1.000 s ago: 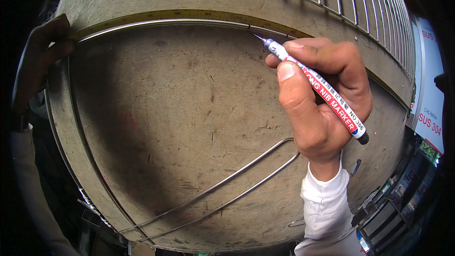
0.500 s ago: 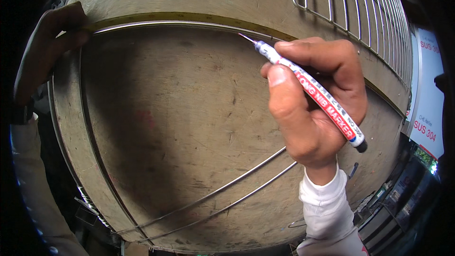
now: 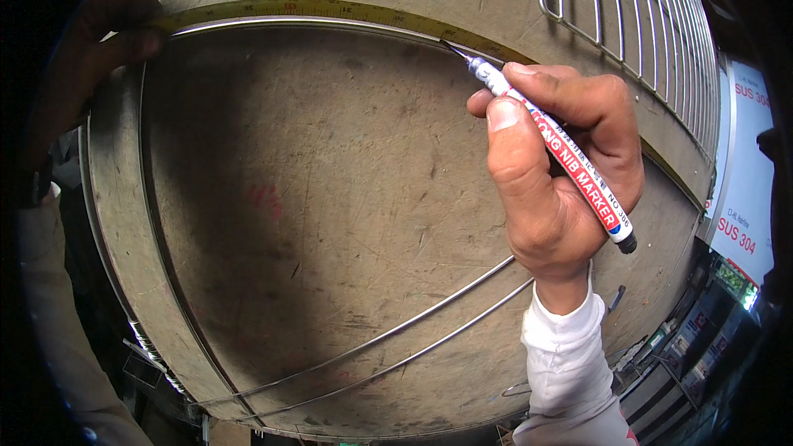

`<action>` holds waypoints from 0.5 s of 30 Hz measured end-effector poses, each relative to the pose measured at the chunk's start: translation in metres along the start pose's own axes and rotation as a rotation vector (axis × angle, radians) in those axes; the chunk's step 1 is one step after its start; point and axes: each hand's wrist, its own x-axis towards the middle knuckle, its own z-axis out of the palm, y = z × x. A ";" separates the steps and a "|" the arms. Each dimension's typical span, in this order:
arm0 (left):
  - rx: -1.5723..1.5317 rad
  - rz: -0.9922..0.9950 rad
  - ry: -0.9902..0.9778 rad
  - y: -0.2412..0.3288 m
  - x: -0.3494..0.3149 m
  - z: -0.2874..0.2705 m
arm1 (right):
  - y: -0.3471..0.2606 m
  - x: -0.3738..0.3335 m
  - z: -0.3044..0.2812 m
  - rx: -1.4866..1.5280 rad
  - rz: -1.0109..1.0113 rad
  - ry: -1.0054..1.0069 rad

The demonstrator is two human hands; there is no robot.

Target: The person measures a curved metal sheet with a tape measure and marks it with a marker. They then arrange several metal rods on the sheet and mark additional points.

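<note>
In my right hand is a long-nib marker, white with red and a black end, gripped between thumb and fingers. Its thin nib touches or nearly touches a thin, shiny metal rod running across the far part of the table. A yellow tape measure lies along the rod's far side. At the far left, my left hand, in shadow, pinches the tape at the rod's left end. Whether its fingers also clasp the rod is hard to make out.
A wire rack of parallel bars lies at the far right of the worn tabletop. Two loose metal rods cross the near part. A dark strip runs down the left side. Signboards stand beyond the right edge.
My right hand and the marker have shifted a little right along the rod. The tape and rod sit slightly higher in view. My left hand keeps its pinch.
</note>
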 end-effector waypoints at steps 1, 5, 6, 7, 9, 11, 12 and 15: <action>0.005 0.006 -0.005 -0.001 0.000 0.000 | 0.000 0.000 0.000 0.000 0.002 0.000; 0.037 -0.017 0.038 0.002 -0.003 0.005 | 0.000 0.000 0.001 0.001 0.008 0.002; 0.036 -0.040 0.032 0.005 -0.002 0.006 | 0.000 0.000 0.000 -0.003 0.009 0.000; 0.034 -0.063 0.025 0.008 -0.002 0.006 | 0.001 0.000 0.000 -0.013 0.008 0.000; 0.026 -0.114 -0.009 0.014 -0.001 0.002 | 0.001 0.001 0.000 -0.030 0.000 0.000; 0.030 -0.139 -0.009 0.020 -0.002 0.002 | 0.002 0.001 0.000 -0.046 -0.004 0.000; 0.027 -0.142 -0.004 0.021 -0.003 0.003 | 0.002 0.002 0.000 -0.051 -0.002 -0.001; 0.014 -0.139 -0.001 0.021 -0.004 0.002 | 0.000 0.002 -0.001 -0.019 0.025 -0.007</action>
